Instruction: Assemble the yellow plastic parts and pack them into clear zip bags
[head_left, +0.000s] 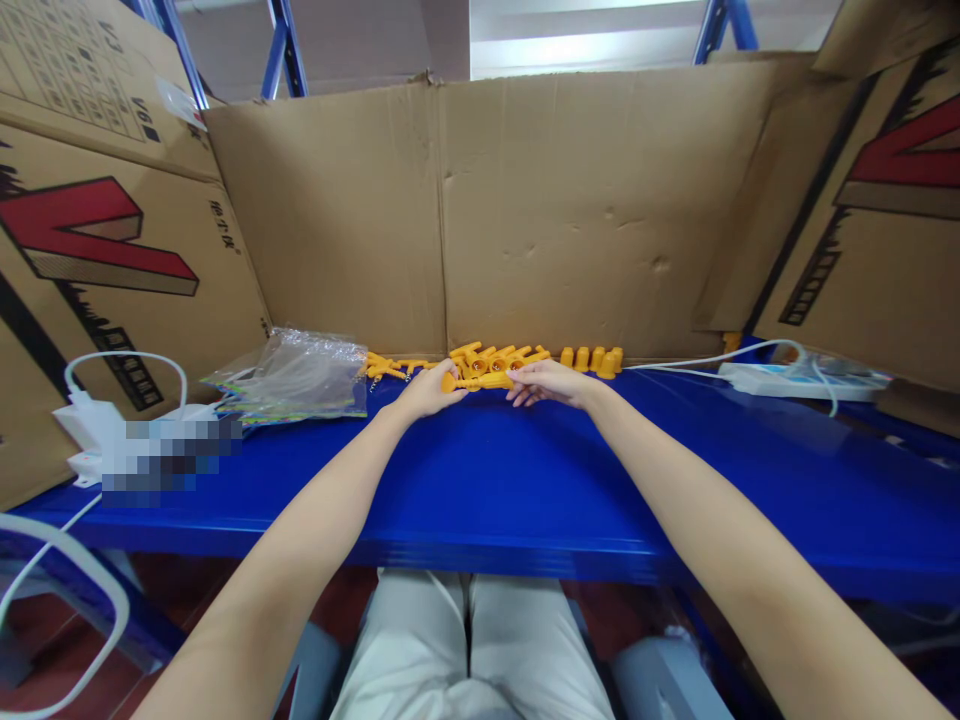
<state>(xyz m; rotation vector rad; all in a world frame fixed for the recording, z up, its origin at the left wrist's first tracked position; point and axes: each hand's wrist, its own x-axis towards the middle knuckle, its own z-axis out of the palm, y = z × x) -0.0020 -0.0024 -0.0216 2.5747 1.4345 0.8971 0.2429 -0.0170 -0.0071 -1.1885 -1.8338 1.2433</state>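
Note:
My left hand (430, 391) is closed on one end of a slim yellow plastic piece (489, 381), which lies level just above the blue table. At the other end, my right hand (553, 382) pinches it with thumb and fingertips, the lower fingers hanging loosely. Right behind the hands is a row of yellow parts (496, 362) with round hollow openings and stick-like ends. More thin yellow parts (382, 366), with what look like small chains, lie left of my left hand. Several yellow cup-shaped pieces (598, 360) stand to the right of my right hand.
Clear plastic bags (307, 375) are stacked on the blue table (495, 480) at left. White plugs and cables (97, 430) sit at the left edge, and a white power strip (802, 382) lies at right. Cardboard walls (570, 210) enclose the back and sides.

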